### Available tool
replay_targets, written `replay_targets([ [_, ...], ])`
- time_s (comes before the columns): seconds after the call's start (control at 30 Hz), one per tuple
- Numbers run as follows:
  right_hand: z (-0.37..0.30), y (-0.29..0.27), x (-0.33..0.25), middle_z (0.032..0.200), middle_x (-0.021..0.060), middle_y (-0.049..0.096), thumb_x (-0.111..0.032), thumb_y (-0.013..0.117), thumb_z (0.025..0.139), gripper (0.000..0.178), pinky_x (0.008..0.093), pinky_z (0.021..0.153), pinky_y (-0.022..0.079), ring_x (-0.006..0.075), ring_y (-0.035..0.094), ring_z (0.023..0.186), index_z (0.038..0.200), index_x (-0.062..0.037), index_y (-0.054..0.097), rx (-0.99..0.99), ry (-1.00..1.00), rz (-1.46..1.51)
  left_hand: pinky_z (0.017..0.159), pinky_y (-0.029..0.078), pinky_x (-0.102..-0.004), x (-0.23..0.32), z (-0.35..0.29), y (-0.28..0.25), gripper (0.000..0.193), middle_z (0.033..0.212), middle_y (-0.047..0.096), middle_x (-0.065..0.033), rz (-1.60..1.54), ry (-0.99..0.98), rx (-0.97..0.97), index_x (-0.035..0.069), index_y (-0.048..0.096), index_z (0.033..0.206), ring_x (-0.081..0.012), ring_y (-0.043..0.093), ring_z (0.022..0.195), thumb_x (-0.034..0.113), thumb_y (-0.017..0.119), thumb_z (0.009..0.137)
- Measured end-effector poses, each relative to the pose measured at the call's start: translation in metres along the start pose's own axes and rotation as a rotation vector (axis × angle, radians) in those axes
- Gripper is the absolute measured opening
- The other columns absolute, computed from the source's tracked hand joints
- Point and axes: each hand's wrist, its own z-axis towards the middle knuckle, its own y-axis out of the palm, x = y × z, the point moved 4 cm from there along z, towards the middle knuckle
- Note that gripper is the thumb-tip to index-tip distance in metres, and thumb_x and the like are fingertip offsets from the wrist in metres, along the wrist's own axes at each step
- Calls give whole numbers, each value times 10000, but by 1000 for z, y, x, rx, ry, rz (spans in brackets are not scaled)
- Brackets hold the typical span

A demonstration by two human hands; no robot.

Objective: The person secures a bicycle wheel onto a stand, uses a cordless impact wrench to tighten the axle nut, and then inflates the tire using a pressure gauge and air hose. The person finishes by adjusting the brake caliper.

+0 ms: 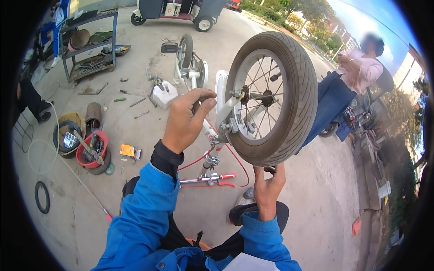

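A small bicycle, its frame white, stands upside down with its handlebar (208, 180) and red grips on the ground. Its spoked front wheel (296, 104) with a worn dark tyre is raised in front of me, in the fork (224, 115). Left of the fork is my left hand (184, 121), fingers curled and thumb close to the index finger; anything between them is too small to make out. My right hand (268, 185) is closed under the tyre's lower edge, with a small dark thing between thumb and fingers. The tyre hides part of its fingertips.
Tools, including a wrench (100, 88), lie at left near a red basin (86, 156) and a small orange box (127, 150). A metal tool cart (90, 45) stands behind. A person (357, 67) stands at right; a three-wheeler (181, 9) is parked at the back.
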Motion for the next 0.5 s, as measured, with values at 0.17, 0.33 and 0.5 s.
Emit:
replay_targets([
  [0.17, 37, -20, 3, 1087, 103, 688, -47, 753, 984, 308, 353, 890, 545, 199, 655, 978, 1272, 23, 674, 81, -21, 109, 688, 481, -299, 7, -1, 13, 310, 1143, 728, -93, -1, 47, 1, 22, 709, 1317, -152, 601, 791, 106, 725, 1019],
  [0.33, 124, -27, 8, 1142, 98, 742, -227, 707, 1058, 325, 364, 911, 543, 197, 698, 1041, 1291, 0, 720, 69, -64, 264, 679, 472, -252, 12, 2, 37, 328, 1120, 691, -51, 58, 98, -19, 50, 698, 1381, -115, 575, 848, 165, 696, 1073],
  [0.5, 167, -6, 10, 1118, 126, 742, -204, 685, 1075, 277, 374, 857, 564, 234, 721, 1046, 1287, -29, 720, -68, -188, 339, 680, 449, -263, 8, 0, 43, 254, 1044, 713, -44, 95, -38, 84, 21, 727, 1288, -101, 563, 796, 181, 678, 1097],
])
